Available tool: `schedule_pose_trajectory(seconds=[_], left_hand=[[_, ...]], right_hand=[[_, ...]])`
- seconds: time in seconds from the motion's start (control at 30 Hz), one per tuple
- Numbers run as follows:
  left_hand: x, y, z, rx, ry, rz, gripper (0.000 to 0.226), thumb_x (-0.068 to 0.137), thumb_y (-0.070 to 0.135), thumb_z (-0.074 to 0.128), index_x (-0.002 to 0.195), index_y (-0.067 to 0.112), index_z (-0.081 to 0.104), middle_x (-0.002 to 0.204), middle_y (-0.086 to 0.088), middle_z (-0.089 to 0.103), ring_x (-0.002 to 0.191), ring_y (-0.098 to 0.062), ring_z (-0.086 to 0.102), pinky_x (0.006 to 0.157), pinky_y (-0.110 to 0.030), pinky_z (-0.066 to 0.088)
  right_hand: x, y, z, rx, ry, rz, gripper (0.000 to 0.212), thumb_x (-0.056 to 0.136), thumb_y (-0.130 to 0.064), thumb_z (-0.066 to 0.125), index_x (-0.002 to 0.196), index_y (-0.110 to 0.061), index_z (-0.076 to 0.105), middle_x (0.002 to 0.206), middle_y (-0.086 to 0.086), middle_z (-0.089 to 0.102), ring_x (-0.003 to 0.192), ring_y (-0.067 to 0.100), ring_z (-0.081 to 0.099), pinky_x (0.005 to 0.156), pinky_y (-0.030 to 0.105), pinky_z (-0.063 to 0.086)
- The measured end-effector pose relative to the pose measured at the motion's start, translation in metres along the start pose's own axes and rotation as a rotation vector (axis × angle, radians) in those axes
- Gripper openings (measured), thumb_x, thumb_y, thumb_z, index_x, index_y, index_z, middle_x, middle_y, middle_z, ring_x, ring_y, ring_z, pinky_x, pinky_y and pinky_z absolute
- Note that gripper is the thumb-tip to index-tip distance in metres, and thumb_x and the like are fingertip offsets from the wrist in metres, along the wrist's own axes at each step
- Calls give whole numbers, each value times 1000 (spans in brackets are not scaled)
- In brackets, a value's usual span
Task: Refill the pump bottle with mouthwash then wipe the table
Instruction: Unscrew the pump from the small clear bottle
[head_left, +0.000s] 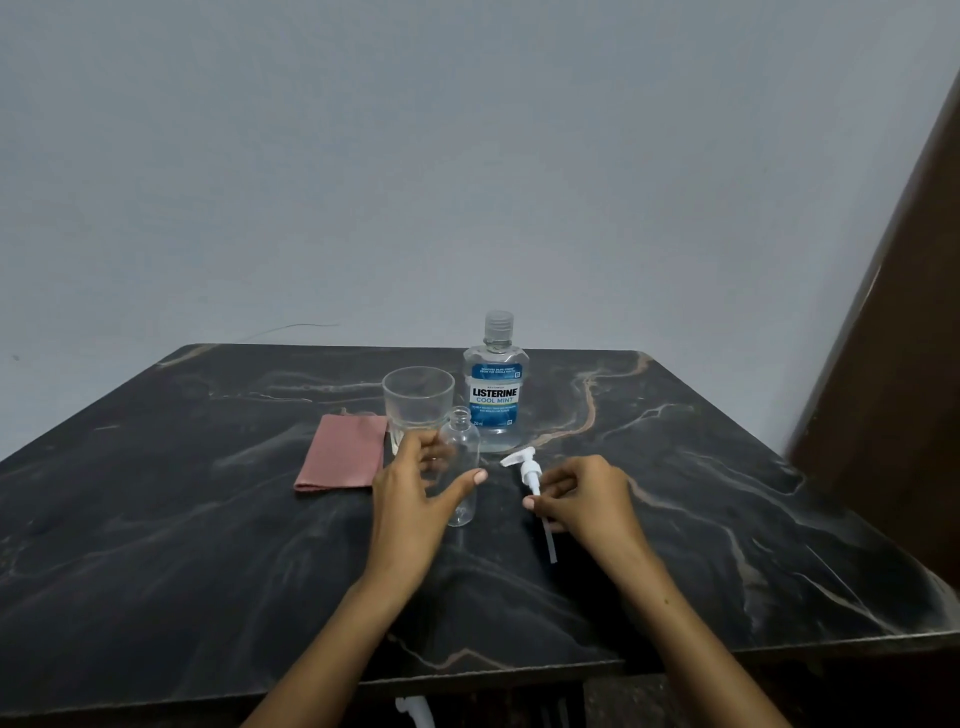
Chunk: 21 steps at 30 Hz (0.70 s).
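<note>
A small clear pump bottle (464, 457) stands upright and uncapped on the dark marble table (208, 519). My left hand (415, 493) wraps around its left side, thumb across the front. My right hand (584, 496) pinches the white pump head (527, 467), whose dip tube points down towards me and rests near the tabletop. Behind them stands a capped Listerine Cool Mint mouthwash bottle (494, 384) with clear liquid. A folded pink cloth (343, 452) lies flat to the left.
An empty clear glass (415, 400) stands just behind my left hand, between the cloth and the mouthwash bottle. A grey wall backs the table. A brown wooden panel (893, 364) rises at the right. The table's front edge is near me.
</note>
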<state>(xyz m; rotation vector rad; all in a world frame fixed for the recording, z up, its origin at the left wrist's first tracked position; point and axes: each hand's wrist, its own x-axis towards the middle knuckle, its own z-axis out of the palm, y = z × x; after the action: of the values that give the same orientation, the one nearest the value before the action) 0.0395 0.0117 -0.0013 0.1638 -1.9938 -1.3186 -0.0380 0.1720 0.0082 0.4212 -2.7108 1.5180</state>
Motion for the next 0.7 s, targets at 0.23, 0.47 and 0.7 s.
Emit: schedule_pose_trajectory(seconds=[0.23, 0.47, 0.7], left_hand=[[-2, -2, -5, 12, 14, 42, 49, 59, 39, 78, 98, 23, 54, 93, 11, 64, 88, -6, 63, 71, -22, 53], [-5, -5, -3, 74, -5, 81, 63, 60, 49, 72, 113, 33, 43, 99, 15, 60, 93, 1, 59, 76, -19, 50], [-7, -12, -3, 114, -18, 91, 63, 60, 53, 71, 113, 36, 42, 98, 16, 61, 92, 4, 58, 74, -15, 48]], right_hand=[[-3, -6, -5, -374, 90, -83, 29, 75, -42, 75, 93, -19, 70, 87, -4, 72, 85, 15, 68, 68, 27, 50], [43, -29, 6, -93, 139, -192, 61, 73, -36, 78, 124, -13, 53, 124, 3, 60, 111, 17, 58, 93, 35, 50], [88, -48, 28, 190, 68, -171, 68, 71, -18, 81, 127, -9, 43, 125, 8, 60, 111, 19, 58, 86, 24, 47]])
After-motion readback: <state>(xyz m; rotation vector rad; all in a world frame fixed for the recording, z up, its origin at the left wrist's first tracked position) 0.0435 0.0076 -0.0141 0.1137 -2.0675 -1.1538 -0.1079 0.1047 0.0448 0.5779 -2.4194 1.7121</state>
